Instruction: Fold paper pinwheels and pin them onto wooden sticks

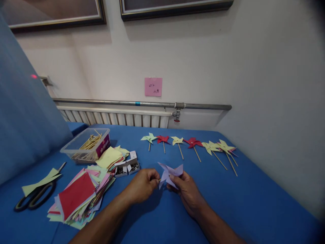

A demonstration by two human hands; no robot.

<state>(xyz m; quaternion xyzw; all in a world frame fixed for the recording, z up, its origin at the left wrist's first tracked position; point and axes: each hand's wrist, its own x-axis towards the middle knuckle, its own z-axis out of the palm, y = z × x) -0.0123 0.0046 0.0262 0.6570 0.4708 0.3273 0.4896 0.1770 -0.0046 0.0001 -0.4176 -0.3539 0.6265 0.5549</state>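
Both my hands meet over the blue table [228,203], holding a pale lilac paper pinwheel [169,173] between them. My left hand [143,184] pinches its left side with closed fingers. My right hand [186,191] grips it from below and the right, fingers curled round the paper. Whether a stick is in the pinwheel is hidden by my fingers.
A row of finished pinwheels on sticks [193,145] lies at the back. To the left are a stack of coloured paper squares [78,198], a clear box of wooden sticks [86,144], small boxes of pins [127,166] and black scissors [34,196] under a yellow paper strip.
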